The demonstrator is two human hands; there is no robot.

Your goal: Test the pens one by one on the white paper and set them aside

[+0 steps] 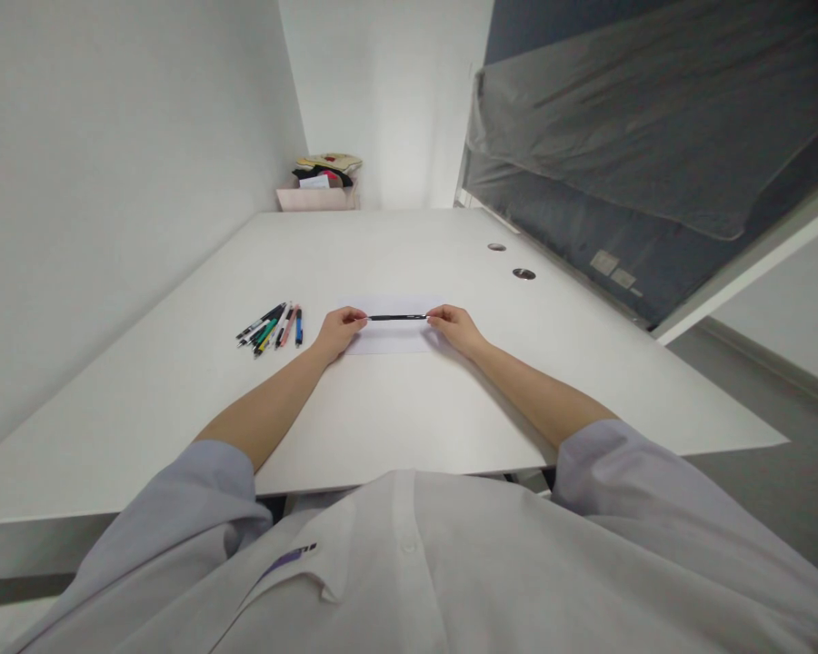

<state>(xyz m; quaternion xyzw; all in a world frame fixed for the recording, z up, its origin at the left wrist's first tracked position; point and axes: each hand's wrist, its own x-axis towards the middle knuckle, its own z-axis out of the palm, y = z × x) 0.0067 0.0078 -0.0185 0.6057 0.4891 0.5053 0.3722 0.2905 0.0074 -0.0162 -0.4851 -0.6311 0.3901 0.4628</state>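
Observation:
A black pen (396, 317) is held level between my two hands, over a sheet of white paper (392, 345). My left hand (341, 329) pinches its left end between thumb and fingers. At the opposite end, my right hand (455, 327) grips the tip in the same kind of pinch. The pen casts a faint shadow on the sheet below it. To the left of my left hand lies a loose pile of pens (271, 329) in black, green, yellow, white and pink, with a blue pen (299, 327) at its right side.
The white table (395, 427) runs away to the far wall. Two round metal-rimmed fittings (524, 273) are set in its right side. A pinkish box (317, 198) with cloth items stands at the back left. A dark partition with a grey cover (641, 118) borders the right edge.

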